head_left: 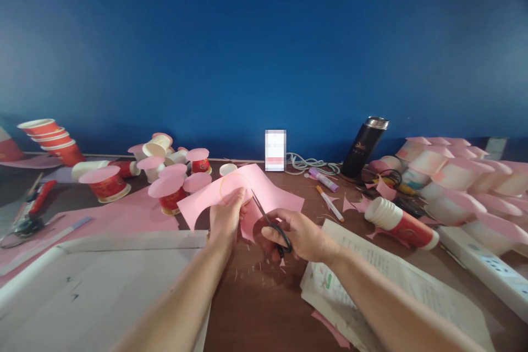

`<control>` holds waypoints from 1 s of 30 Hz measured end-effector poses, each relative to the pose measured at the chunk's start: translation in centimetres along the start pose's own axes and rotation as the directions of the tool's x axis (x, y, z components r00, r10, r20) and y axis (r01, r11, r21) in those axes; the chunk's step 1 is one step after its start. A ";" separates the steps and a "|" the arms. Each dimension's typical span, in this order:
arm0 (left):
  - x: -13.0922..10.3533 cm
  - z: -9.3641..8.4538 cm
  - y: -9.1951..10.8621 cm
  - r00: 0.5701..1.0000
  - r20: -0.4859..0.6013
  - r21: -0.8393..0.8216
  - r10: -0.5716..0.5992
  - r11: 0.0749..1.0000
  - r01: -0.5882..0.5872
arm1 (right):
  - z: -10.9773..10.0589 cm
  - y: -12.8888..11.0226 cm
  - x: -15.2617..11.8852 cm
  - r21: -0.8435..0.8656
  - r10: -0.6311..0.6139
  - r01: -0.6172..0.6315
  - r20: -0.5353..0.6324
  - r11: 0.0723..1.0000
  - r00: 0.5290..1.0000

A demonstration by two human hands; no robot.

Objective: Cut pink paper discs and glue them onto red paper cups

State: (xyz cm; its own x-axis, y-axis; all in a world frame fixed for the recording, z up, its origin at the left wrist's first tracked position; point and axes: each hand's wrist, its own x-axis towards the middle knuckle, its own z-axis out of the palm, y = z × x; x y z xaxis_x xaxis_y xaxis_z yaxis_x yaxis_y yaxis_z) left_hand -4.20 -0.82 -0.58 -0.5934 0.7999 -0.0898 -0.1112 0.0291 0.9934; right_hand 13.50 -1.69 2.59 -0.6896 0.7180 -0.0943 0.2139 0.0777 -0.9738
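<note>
My left hand (226,217) pinches a sheet of pink paper (268,190) near its middle, above the brown table. A yellow circle outline shows on the sheet just above my left thumb, and a curved piece is cut out of the sheet's lower left edge. In my right hand (295,234) is a pair of scissors with black handles (284,239); my fingers are through or around the handles. The blades point up and left, with their tips at the paper beside the drawn circle.
Red cups (108,188) topped with pink discs stand at the left, behind a white tray (136,242). To the right are a black bottle (363,148), stacked cups (406,225), markers (330,203), printed sheets (383,269), a power strip (487,267) and many pink-topped cups (457,173).
</note>
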 end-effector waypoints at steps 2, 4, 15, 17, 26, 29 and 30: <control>-0.2 -0.2 0.2 0.999 0.036 0.026 0.040 0.999 -0.041 | -0.3 -0.3 -0.3 -0.033 0.038 -0.039 -0.022 0.999 0.999; -0.4 -0.3 0.4 0.997 0.060 0.049 0.052 0.997 -0.055 | -0.6 -0.7 -0.5 -0.045 0.064 -0.065 -0.020 0.997 0.998; -1.2 -0.2 1.4 0.999 0.047 0.169 -0.005 0.986 -0.003 | -1.2 -0.4 -0.5 -0.014 0.078 -0.079 -0.024 0.997 0.997; -1.0 -0.1 1.0 0.998 0.056 0.125 -0.009 0.992 0.002 | -1.1 -0.1 -0.2 0.009 0.049 -0.049 -0.023 0.999 0.999; -0.8 -0.2 0.0 0.993 0.103 0.005 -0.063 0.998 0.062 | -0.2 1.2 0.9 0.166 -0.015 0.028 -0.080 0.986 0.997; -1.7 0.2 0.6 0.981 0.145 -0.037 -0.128 0.990 0.134 | 0.2 1.6 1.2 0.224 -0.015 0.042 -0.122 0.974 0.992; -2.0 0.4 0.8 0.976 0.157 -0.054 -0.151 0.986 0.161 | 0.2 1.7 1.3 0.232 -0.017 0.049 -0.137 0.971 0.990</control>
State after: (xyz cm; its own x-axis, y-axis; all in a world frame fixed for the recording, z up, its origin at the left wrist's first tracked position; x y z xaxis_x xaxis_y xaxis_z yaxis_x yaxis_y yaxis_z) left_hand -2.80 -2.19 0.38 -0.4375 0.8704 -0.2260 -0.2481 0.1247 0.9607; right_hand 12.81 -0.83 0.78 -0.5922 0.8043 -0.0483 0.0133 -0.0502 -0.9986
